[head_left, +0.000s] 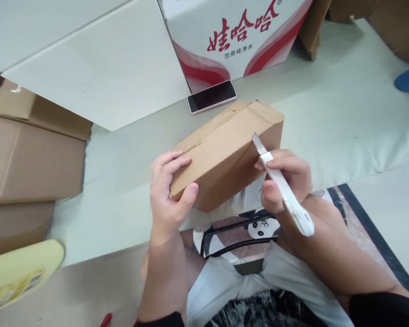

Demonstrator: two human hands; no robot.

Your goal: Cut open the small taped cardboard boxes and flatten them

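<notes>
The phone (211,96) lies on the cloth (344,118) before you. The water box (238,41) is just behind the phone. The small box (221,150) is nearer you, and the box pile (37,154) is to the phone's left.

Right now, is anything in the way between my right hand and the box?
Only the knife you're holding: its bare blade points out of your right hand toward the box. Your left hand holds the far left end, and the phone lies beyond the box, not between.
</notes>
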